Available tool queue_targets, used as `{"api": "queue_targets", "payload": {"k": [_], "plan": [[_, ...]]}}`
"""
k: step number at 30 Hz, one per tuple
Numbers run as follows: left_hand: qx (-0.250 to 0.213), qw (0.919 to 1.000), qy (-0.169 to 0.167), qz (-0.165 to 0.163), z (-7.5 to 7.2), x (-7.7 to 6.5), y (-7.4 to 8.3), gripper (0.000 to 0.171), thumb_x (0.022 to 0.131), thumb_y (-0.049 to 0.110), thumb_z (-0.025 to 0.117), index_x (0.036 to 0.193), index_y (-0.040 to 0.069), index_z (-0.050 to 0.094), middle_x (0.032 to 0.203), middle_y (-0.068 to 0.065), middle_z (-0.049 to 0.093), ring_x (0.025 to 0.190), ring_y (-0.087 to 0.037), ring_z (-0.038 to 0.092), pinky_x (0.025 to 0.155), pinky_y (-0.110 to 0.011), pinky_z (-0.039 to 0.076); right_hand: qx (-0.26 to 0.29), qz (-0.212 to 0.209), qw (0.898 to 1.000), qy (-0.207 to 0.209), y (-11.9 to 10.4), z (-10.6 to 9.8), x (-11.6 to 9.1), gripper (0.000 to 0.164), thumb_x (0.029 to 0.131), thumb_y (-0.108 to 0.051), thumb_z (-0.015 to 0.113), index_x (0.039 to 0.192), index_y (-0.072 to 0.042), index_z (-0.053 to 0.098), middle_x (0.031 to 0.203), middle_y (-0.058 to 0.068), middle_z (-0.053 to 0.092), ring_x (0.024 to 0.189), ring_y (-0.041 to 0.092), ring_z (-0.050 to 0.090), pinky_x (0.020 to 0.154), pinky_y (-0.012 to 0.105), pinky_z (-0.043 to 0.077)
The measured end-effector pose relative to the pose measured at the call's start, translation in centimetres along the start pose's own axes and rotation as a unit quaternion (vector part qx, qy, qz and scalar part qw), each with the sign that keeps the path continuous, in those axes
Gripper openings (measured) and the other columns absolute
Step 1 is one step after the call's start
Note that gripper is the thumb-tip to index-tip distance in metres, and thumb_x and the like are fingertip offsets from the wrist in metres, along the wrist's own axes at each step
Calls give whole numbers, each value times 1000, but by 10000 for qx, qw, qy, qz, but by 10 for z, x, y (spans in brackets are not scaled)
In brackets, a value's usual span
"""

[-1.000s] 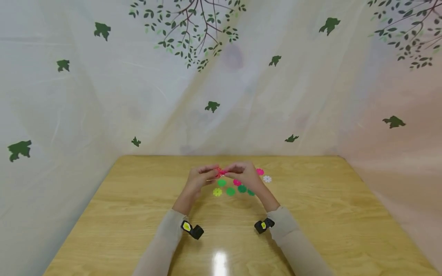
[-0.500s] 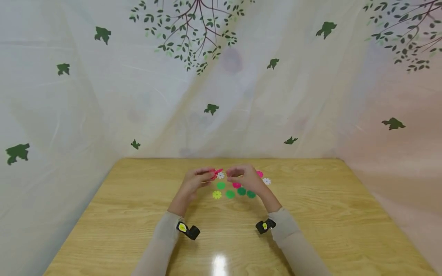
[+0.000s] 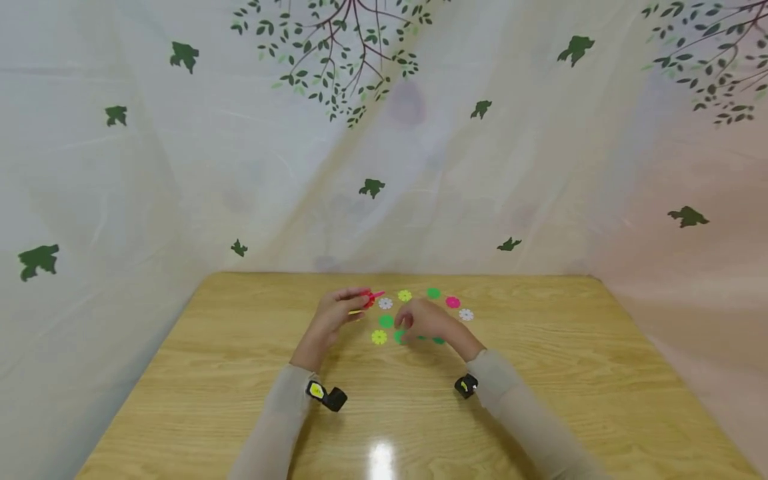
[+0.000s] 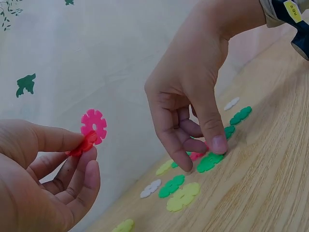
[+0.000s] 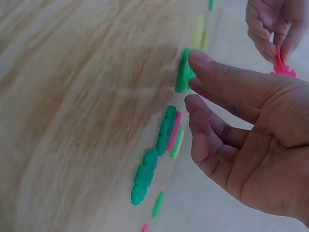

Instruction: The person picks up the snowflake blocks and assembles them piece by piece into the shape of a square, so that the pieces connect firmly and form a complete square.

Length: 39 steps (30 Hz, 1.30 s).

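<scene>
Between thumb and fingers, my left hand (image 3: 336,313) pinches a red snowflake disc (image 4: 83,145). A pink snowflake disc (image 4: 95,124) is joined to it and stands up at an angle. My right hand (image 3: 426,319) is low over the table, holding nothing, with thumb and fingers parted. Its fingertips are right at a green snowflake disc (image 4: 208,163) lying flat. In the right wrist view the thumb tip overlaps that green disc (image 5: 182,72), and two dark green discs, one nearer (image 5: 144,176) and one farther (image 5: 166,130), lie beside the hand.
Loose discs lie on the wooden table (image 3: 240,400): yellow (image 3: 379,337), another green (image 3: 387,321), white (image 3: 385,303), and several more toward the back right, including a pink one (image 3: 453,303). A printed cloth (image 3: 288,167) hangs behind the table's far edge.
My right hand has let go of the pink disc and moved down toward the near green disc. My left hand has drawn slightly left, keeping the joined red and pink discs.
</scene>
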<state>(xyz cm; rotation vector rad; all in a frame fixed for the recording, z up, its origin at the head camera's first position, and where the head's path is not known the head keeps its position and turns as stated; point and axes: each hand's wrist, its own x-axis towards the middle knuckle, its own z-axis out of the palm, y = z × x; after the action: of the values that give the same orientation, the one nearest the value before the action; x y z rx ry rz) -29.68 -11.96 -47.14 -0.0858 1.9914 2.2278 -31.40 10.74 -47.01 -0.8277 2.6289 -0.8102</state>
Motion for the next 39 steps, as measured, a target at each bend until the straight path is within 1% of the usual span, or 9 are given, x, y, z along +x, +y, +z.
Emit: {"api": "queue_targets", "payload": {"k": [5,9,12,15,18,20,23,36,39], "plan": [[-26,10000,-39,48,0,2,0,34,99,2,62,131,-7,63,118,-16,69,98,-15,67,99,-43,56,-243,271,9993,-49,-6,3,2,19,76,-2,87,90,-7,74,79,1,63,74,12,55,66,24,47],[-70,9999,-21,86,-2,2,-2,34,98,0,62,131,-8,62,113,-11,71,92,-11,68,96,-40,58,46,223,9997,-24,-6,4,1,17,78,0,84,85,-7,70,80,1,64,75,12,55,68,24,48],[-91,9999,-26,105,-1,1,-3,34,98,-1,62,131,-9,62,107,-4,72,88,-7,68,97,-41,57,565,-6,9980,272,0,1,-1,11,83,0,79,88,-2,69,82,4,67,73,10,57,67,23,50],[-88,9999,-39,142,0,1,-4,35,97,-2,63,131,-10,62,105,-2,72,87,-6,68,98,-43,57,1416,-100,9868,774,5,-3,-3,10,91,-2,73,98,3,68,83,10,69,71,11,62,64,25,53],[-50,9999,-68,146,1,1,-5,36,96,-2,65,131,-10,62,106,-4,73,87,-6,69,99,-44,57,2238,-77,9653,1342,5,-7,-4,20,95,-6,70,110,7,67,86,17,72,70,17,67,65,33,59],[-56,9998,-96,156,2,2,-7,36,95,-2,66,130,-11,62,109,-6,74,87,-6,69,98,-42,58,2591,-114,9522,1616,4,-9,-5,25,97,-7,68,116,10,67,89,24,72,71,20,69,66,38,61],[-65,9998,-96,180,4,3,-9,35,94,-2,67,128,-10,64,110,-7,74,86,-5,69,94,-38,59,2787,-161,9416,1885,2,-9,-4,30,99,-8,66,121,12,66,92,29,72,70,20,70,67,37,62],[-28,9995,-70,304,14,-1,-11,33,94,0,68,125,-9,67,111,-11,75,87,-6,71,101,-47,56,2932,-508,9274,2265,-4,-1,0,22,98,-2,64,118,7,68,89,30,71,68,17,70,64,24,60],[-124,9992,-101,370,16,-3,-11,33,94,-1,68,125,-10,66,108,-9,75,86,-5,71,99,-44,57,2947,-503,9255,2325,-5,0,-1,23,99,-5,65,119,6,70,89,30,70,71,28,72,66,31,62]]}}
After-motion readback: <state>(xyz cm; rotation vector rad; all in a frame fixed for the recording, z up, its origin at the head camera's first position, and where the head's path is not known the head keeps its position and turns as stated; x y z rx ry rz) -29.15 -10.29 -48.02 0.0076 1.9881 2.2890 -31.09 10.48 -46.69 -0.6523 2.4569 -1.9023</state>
